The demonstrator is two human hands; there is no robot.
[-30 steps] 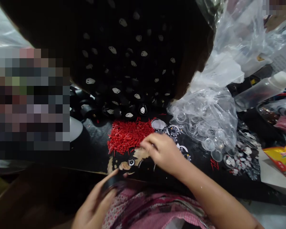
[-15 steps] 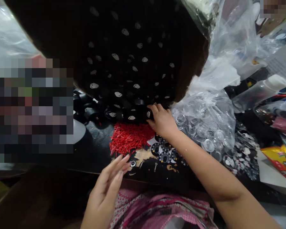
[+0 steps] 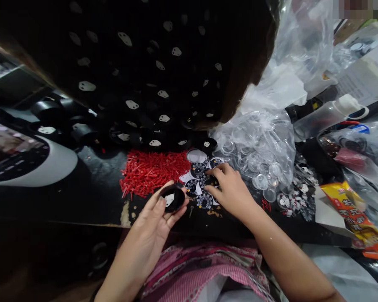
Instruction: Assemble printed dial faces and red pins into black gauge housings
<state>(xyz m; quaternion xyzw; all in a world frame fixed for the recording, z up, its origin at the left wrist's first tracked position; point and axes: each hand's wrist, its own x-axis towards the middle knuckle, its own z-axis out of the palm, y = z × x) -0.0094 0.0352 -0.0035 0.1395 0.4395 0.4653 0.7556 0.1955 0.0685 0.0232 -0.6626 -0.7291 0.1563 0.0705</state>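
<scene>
My left hand [image 3: 151, 226] holds a small round black cup-shaped part [image 3: 172, 197] at its fingertips, open side up, with a white patch inside. My right hand [image 3: 229, 191] rests just right of it, fingertips pinching at one of several round black-and-white dial faces [image 3: 198, 170] lying on the black table. A heap of thin red needles [image 3: 151, 172] lies left of the dials. Behind it a big pile of the same black cup parts [image 3: 151, 92] spills from a tilted dark box.
A clear plastic bag of transparent round lenses [image 3: 258, 147] sits right of the dials. More dial faces [image 3: 297, 201] lie further right, beside a yellow packet [image 3: 346, 205] and a plastic bottle [image 3: 327, 113]. A white-rimmed dark object [image 3: 28, 159] lies at the left.
My right hand came back from the pile of black parts to the dial faces. My left hand, open half a second ago, now holds a black part.
</scene>
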